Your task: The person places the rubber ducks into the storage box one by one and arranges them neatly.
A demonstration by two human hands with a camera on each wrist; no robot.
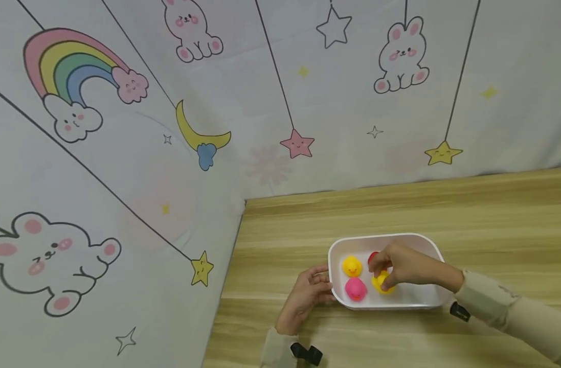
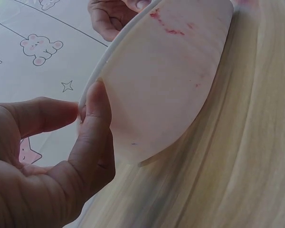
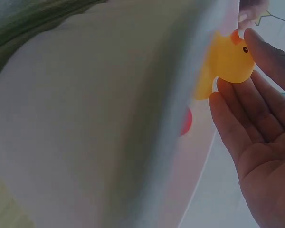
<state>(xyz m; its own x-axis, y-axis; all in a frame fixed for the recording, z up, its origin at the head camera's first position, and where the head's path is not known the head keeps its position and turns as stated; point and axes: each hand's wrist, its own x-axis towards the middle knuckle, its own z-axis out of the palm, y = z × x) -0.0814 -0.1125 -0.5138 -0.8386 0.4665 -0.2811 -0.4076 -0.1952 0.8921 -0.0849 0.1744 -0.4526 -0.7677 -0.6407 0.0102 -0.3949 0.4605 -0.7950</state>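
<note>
A white plastic tub sits on the table with small rubber ducks in it. My left hand is at its left end, where thumb and forefinger pinch the rim in the left wrist view. Reaching in from the right, my right hand holds a yellow rubber duck by its head between thumb and fingertips; its eye and orange beak show in the right wrist view. To the left lie another yellow duck and a pink duck. A red toy is partly hidden behind the right hand.
The tub stands on a wood-grain tabletop. A white cloth printed with bunnies, stars and a rainbow hangs behind and to the left. Black straps are on both wrists.
</note>
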